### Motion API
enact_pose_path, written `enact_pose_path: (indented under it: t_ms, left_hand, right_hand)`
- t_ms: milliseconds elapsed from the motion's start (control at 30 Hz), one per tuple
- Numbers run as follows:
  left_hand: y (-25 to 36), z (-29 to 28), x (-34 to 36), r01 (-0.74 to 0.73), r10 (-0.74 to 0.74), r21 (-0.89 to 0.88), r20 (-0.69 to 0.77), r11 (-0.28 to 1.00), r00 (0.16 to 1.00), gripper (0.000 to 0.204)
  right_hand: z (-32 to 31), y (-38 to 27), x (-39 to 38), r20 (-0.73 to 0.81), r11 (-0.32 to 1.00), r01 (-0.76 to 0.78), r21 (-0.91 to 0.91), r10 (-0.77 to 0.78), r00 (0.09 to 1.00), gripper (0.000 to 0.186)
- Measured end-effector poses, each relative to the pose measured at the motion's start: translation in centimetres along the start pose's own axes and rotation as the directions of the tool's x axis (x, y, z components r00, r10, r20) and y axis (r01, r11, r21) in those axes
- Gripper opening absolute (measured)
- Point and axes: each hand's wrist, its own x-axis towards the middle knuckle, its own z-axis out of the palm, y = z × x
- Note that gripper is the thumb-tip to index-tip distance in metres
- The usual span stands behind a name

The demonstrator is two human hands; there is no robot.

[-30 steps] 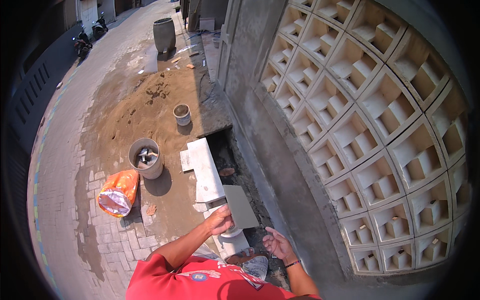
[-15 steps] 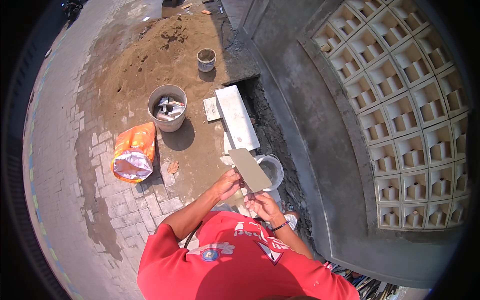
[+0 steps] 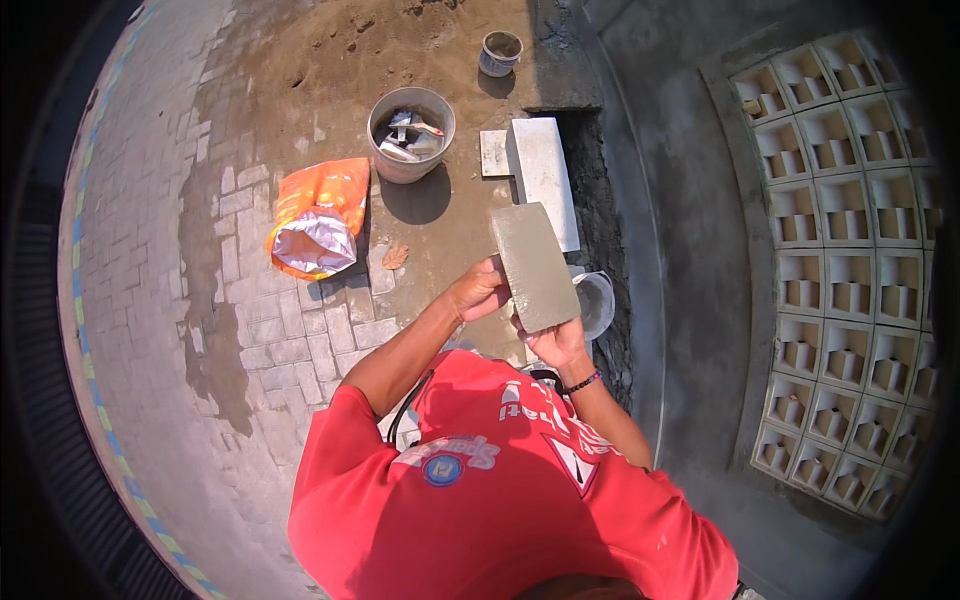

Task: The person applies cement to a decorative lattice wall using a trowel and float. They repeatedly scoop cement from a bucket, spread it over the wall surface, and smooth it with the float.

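Between my two hands is a flat rectangular tile [image 3: 538, 268], its upper face covered in a smooth, wet-looking grey coat. My left hand [image 3: 480, 290] is closed on the tile's left edge. Under its near end, my right hand [image 3: 558, 342] grips from below, with part of the fingers hidden by the tile. Just right of the tile, and partly behind it, stands a whitish bucket [image 3: 608, 302]. Beyond the far end lies a long white block [image 3: 545, 180].
A bucket of tools [image 3: 410, 170] stands ahead, left of the block, with a smaller bucket [image 3: 497, 62] farther off. An open orange bag [image 3: 325, 195] sits on the paving. Sand [image 3: 400, 45] is heaped behind. A narrow trench [image 3: 590, 185] runs along the grey wall [image 3: 700, 260] with its patterned openwork blocks [image 3: 850, 265].
My hands have raised the tile and tipped it so more of its coated face shows. The whole view has shifted, with surroundings now farther right and higher.
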Motion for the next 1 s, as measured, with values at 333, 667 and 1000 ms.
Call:
enact_pose_path:
  t_ms: [333, 667, 1000]
  left_hand:
    - [0.1, 0.2, 14.2, 0.298, -0.311, 0.275, 0.003, 0.914, 0.95, 0.055]
    - [11.8, -25.5, 23.2, 0.596, 0.103, 0.786, -0.614, 0.164, 0.782, 0.051]
    - [27.5, -29.1, 28.2, 0.804, -0.016, 0.41, -0.887, 0.43, 0.461, 0.041]
  right_hand:
    - [-4.4, -7.9, 2.5, -0.173, 0.884, 0.403, 0.237, -0.37, 0.913, 0.034]
    - [-8.5, -27.7, 20.6, -0.165, 0.829, 0.534, 0.164, -0.511, 0.844, 0.043]
    - [1.6, -50.1, 22.3, 0.046, 0.494, 0.854, -0.165, -0.861, 0.507, 0.05]
